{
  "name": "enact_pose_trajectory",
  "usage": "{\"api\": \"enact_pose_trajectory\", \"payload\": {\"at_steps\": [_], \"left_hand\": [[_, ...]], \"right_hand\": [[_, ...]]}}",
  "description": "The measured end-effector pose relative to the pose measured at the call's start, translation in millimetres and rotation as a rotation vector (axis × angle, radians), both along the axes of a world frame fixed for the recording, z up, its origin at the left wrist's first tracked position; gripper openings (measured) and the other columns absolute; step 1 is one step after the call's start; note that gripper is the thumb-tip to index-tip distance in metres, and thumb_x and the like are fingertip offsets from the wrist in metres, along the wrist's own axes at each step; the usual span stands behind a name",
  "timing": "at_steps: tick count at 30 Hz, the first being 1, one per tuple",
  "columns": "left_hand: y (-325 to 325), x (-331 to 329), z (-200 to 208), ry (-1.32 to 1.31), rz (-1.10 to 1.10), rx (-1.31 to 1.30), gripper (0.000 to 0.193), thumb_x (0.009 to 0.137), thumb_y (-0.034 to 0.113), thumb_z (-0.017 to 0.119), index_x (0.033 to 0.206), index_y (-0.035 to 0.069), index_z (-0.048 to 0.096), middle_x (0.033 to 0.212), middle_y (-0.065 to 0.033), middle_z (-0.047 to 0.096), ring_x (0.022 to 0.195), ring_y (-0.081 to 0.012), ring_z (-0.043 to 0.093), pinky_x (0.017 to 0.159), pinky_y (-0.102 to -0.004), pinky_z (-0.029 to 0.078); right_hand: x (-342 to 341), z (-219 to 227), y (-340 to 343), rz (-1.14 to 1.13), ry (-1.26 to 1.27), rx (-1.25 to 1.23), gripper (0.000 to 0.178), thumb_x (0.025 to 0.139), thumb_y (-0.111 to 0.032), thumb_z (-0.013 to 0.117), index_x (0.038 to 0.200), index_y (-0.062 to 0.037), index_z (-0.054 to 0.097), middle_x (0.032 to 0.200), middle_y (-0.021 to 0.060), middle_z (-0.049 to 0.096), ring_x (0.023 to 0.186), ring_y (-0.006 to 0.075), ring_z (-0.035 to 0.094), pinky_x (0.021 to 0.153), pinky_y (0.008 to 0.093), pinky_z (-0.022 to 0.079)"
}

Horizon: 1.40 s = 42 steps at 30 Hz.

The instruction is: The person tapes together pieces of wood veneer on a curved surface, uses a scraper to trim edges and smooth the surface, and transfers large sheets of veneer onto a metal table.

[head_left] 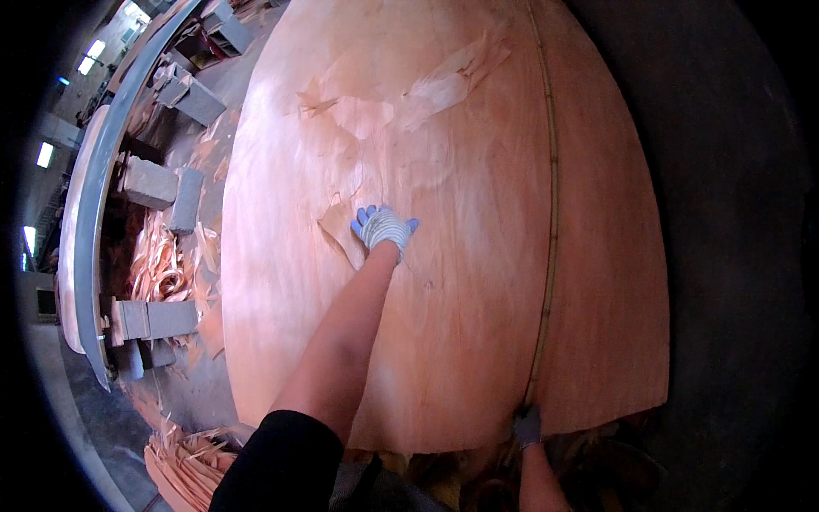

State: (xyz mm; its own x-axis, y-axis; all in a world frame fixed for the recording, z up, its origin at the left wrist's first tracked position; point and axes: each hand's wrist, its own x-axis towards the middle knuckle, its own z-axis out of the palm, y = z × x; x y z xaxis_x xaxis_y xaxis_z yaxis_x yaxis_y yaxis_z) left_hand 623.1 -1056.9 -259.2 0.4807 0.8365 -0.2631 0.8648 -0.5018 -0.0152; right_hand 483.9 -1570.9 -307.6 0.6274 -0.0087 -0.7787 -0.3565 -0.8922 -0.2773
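Observation:
My left hand (383,228), in a white knit glove with blue fingertips, is pressed flat on a large pale reddish wood veneer sheet (461,282), fingers spread, beside a torn loose flap of veneer (343,232). My right hand (527,424), in a dark blue glove, grips the near edge of the sheet where a narrow seam (550,213) between two veneer sheets meets the edge. A second veneer sheet (610,256) lies to the right of the seam. More torn, lifted veneer patches (444,81) show near the far end.
Left of the sheet stand grey metal blocks (149,182) and a long curved grey rail (85,256), with curled veneer scraps (162,264) among them. Scrap strips (183,465) are piled at the lower left. The right side is dark.

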Motion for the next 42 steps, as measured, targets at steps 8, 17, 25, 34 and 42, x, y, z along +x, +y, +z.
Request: {"api": "enact_pose_trajectory", "payload": {"at_steps": [8,17,25,34,42], "left_hand": [[16,22,-21,-0.293,0.291,-0.215,0.052,0.071,0.038,0.071,0.115,0.013,0.063,0.122,-0.0139,0.059,0.111,-0.0307,0.057,0.098,-0.0408,0.04],[46,49,-16,-0.655,0.138,-0.586,0.039,0.078,0.026,0.062,0.111,0.006,0.061,0.108,-0.018,0.062,0.093,-0.0294,0.064,0.086,-0.0414,0.05],[33,42,12,-0.799,0.879,-1.085,0.063,0.082,0.05,0.062,0.124,0.005,0.048,0.111,-0.0154,0.055,0.098,-0.0337,0.058,0.076,-0.0395,0.054],[66,58,-4,-0.474,-0.018,-0.301,0.05,0.078,0.047,0.057,0.094,0.0,0.066,0.096,-0.0251,0.064,0.089,-0.0405,0.061,0.08,-0.0435,0.047],[97,-85,96,-1.148,0.444,-0.525,0.03,0.085,0.037,0.063,0.102,0.013,0.062,0.081,0.003,0.055,0.065,-0.0085,0.047,0.056,-0.025,0.042]], "right_hand": [[-9,-23,-16,-0.063,-0.067,0.082,0.047,0.08,-0.022,0.063,0.112,0.0084,0.049,0.112,0.0263,0.055,0.104,0.0355,0.054,0.09,0.0406,0.042],[-26,-38,-25,-0.08,-0.207,0.098,0.034,0.08,-0.017,0.062,0.103,0.0073,0.053,0.094,0.0219,0.061,0.091,0.0324,0.058,0.08,0.0429,0.045],[-32,-71,-52,0.02,-0.105,0.091,0.034,0.082,-0.019,0.06,0.104,0.0078,0.055,0.102,0.0269,0.061,0.096,0.0385,0.058,0.081,0.0442,0.045],[-30,-51,-37,-0.012,-0.266,0.116,0.036,0.083,-0.024,0.061,0.1,0.0072,0.055,0.096,0.0269,0.062,0.092,0.0406,0.059,0.077,0.0447,0.046],[-37,-91,-44,0.142,-0.429,0.077,0.032,0.084,-0.025,0.059,0.091,0.0059,0.055,0.084,0.0263,0.059,0.083,0.0398,0.058,0.071,0.0465,0.044]]}}
